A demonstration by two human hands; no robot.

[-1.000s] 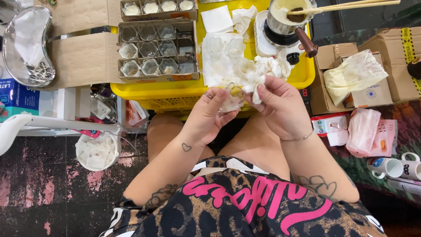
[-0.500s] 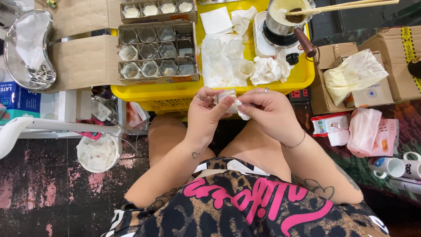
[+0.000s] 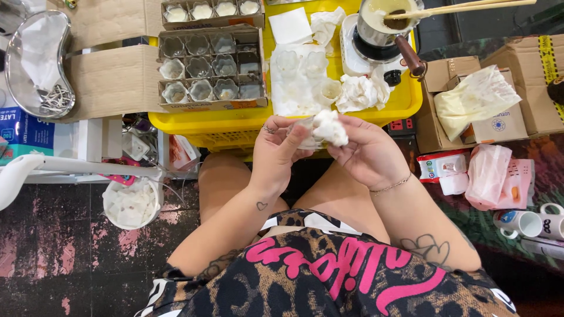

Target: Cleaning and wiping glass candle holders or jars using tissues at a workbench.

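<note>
1. The yellow crate (image 3: 405, 100) serves as the work surface in front of the person. It carries cardboard trays, white paper sheets, crumpled tissues (image 3: 359, 93) and a small burner with a pot.
2. The cardboard trays (image 3: 211, 64) are split into compartments. The far row holds four moulds filled with white wax; the nearer rows hold clear flower-shaped moulds, most of them looking empty.
3. The metal pot (image 3: 382, 23) contains pale liquid wax, and wooden chopsticks (image 3: 470, 8) rest across its rim.
4. The white bucket (image 3: 130, 202) on the floor at the left contains used white tissue.
5. The left hand (image 3: 276, 154) has its grip closed around a small clear mould (image 3: 304, 136), thumb on the near side, held above the lap just in front of the crate edge.
6. The right hand (image 3: 367, 154) has its grip clenched on a white tissue wad (image 3: 329, 126), pressed against the top of the mould.
</note>
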